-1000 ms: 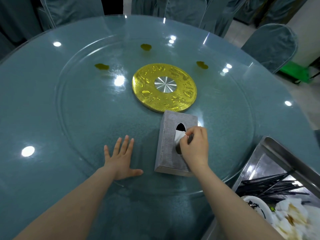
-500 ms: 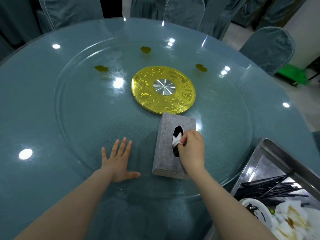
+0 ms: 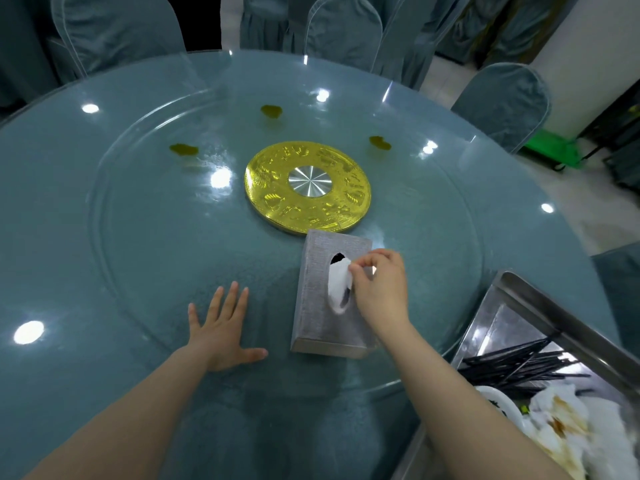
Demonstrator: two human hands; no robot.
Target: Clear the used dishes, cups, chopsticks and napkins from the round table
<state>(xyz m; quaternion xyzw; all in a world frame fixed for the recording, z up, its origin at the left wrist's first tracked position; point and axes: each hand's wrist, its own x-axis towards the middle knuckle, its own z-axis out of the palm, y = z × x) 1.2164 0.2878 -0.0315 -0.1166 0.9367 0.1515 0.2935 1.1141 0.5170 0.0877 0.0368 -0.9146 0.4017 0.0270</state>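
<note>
Tissue [image 3: 338,282] pulled higher by right hand [image 3: 381,289].

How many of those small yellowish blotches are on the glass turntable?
3, in an arc beyond the gold disc: one far left, one at the far middle, one far right. The tissue box could hide more.

A gold embossed disc [image 3: 307,187] with a silver hub [image 3: 310,180] sits at the middle of a clear glass turntable [image 3: 145,216], and a grey fabric tissue box [image 3: 323,327] lies on the glass just beside the disc's near edge. Three small yellowish smears [image 3: 183,149] dot the far half of the turntable. Chairs in teal covers [image 3: 502,102] ring the far side, with something bright green [image 3: 550,150] on the floor beyond them.
</note>
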